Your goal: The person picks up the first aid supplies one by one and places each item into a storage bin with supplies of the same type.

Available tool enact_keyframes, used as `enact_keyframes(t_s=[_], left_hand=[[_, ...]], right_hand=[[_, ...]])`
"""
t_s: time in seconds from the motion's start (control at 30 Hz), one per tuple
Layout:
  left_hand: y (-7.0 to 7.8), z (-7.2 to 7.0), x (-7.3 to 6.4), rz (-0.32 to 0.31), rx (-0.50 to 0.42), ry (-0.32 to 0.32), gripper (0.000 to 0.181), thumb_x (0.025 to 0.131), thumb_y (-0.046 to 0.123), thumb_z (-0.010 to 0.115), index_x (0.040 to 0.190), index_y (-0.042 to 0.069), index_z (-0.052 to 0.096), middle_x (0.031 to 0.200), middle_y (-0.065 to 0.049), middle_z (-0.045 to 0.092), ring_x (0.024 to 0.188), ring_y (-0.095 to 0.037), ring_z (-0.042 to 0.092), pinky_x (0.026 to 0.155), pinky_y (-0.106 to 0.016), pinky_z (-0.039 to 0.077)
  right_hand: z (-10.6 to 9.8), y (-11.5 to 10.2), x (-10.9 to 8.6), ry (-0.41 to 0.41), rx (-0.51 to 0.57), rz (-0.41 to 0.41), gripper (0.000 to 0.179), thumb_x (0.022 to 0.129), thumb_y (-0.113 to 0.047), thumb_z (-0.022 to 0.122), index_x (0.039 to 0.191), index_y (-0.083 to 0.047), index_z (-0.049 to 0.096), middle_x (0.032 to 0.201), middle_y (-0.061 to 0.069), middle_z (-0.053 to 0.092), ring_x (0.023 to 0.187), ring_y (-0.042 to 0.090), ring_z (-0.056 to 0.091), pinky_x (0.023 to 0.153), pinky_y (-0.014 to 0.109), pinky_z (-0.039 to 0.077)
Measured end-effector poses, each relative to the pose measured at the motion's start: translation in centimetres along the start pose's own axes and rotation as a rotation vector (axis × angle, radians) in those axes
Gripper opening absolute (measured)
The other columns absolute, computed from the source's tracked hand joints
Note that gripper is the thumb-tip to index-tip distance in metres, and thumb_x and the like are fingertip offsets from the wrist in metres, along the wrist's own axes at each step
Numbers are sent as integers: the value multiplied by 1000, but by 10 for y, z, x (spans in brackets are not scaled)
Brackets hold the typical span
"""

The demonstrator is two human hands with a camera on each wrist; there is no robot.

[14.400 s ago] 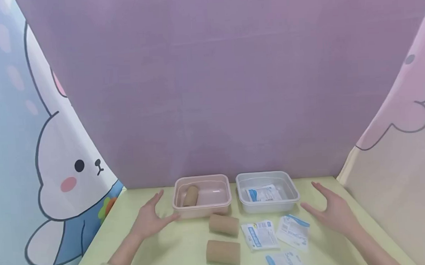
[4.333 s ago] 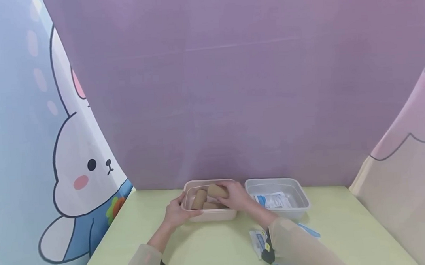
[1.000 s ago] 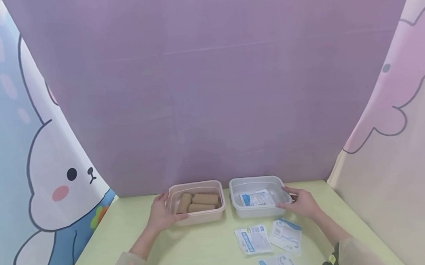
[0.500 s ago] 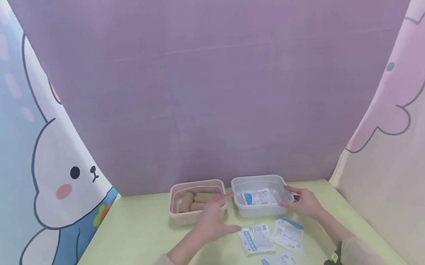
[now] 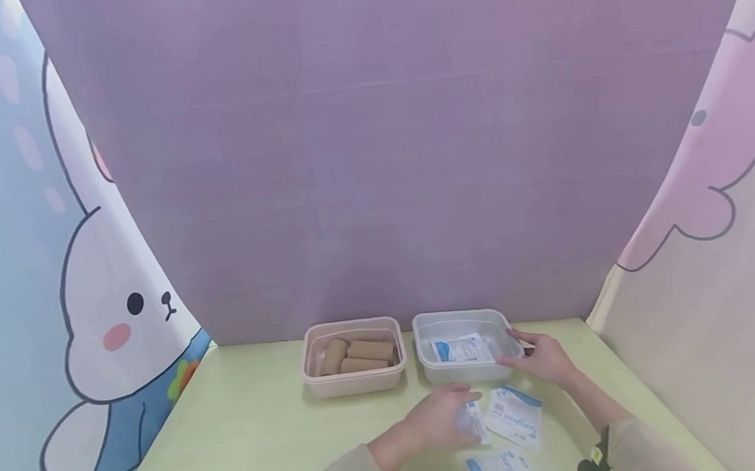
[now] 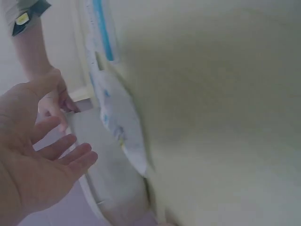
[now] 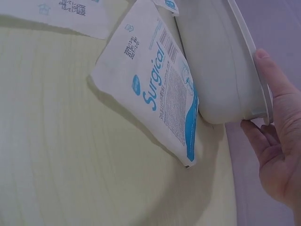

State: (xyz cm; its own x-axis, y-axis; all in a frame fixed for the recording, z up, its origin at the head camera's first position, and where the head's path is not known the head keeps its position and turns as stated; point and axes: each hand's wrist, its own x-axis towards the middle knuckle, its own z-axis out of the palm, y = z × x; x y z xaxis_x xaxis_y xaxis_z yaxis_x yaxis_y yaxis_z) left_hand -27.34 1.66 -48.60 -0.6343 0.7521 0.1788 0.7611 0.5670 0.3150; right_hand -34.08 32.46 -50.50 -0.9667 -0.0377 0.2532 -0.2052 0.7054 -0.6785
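Observation:
My left hand (image 5: 445, 419) is over a white-and-blue packet (image 5: 476, 422) on the table, covering much of it. In the left wrist view its fingers (image 6: 77, 157) are spread and loosely bent, apart from the packet (image 6: 120, 117). My right hand (image 5: 544, 358) holds the right rim of a white plastic box (image 5: 468, 373); the right wrist view has the thumb on the rim (image 7: 256, 80) and the other fingers below it. One blue-and-white packet (image 5: 461, 348) lies inside that box. Close to my right hand is a flat packet marked "Surgical" (image 5: 515, 416).
Left of the white box stands a pink plastic box (image 5: 355, 385) holding three brown cylinders (image 5: 364, 364). Another "Surgical" packet (image 5: 504, 467) lies at the front of the pale yellow table (image 5: 252, 416). A purple cloth (image 5: 374, 158) hangs behind the boxes.
My left hand has left the pink box and moved right and toward me, over the packet. My right hand has stayed on the white box. Earlier, two brown cylinders lay on the table.

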Motion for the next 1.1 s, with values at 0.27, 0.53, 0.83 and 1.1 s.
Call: enact_keyframes(t_s=[0.27,0.53,0.83,1.1], left_hand=[[-11,25,-2,-142,25,-99,69,87,44,86,149,23,63,152,-4,64,145,-22,56,119,-33,49],[-20,33,3,-149,93,-83,65,82,43,90,139,20,70,139,-3,71,130,-23,64,110,-36,56],[-31,32,5,-136,90,-75,61,80,45,90,132,19,74,119,7,78,107,-8,65,106,-25,52],[-38,16,-2,-153,-47,14,61,77,40,94,131,17,76,121,4,79,105,-7,66,98,-23,56]], right_hand=[[1,3,-1,-6,0,-37,87,82,-35,93,145,13,56,137,37,64,111,48,75,73,22,63],[2,3,0,21,-57,-32,92,81,-41,94,146,12,56,131,34,70,115,46,74,81,32,66],[5,-1,1,15,-50,-32,91,81,-38,93,146,13,55,132,35,69,113,46,75,80,32,66],[1,-3,-2,12,-50,-37,90,82,-38,93,146,12,56,136,35,67,113,45,75,82,32,66]])
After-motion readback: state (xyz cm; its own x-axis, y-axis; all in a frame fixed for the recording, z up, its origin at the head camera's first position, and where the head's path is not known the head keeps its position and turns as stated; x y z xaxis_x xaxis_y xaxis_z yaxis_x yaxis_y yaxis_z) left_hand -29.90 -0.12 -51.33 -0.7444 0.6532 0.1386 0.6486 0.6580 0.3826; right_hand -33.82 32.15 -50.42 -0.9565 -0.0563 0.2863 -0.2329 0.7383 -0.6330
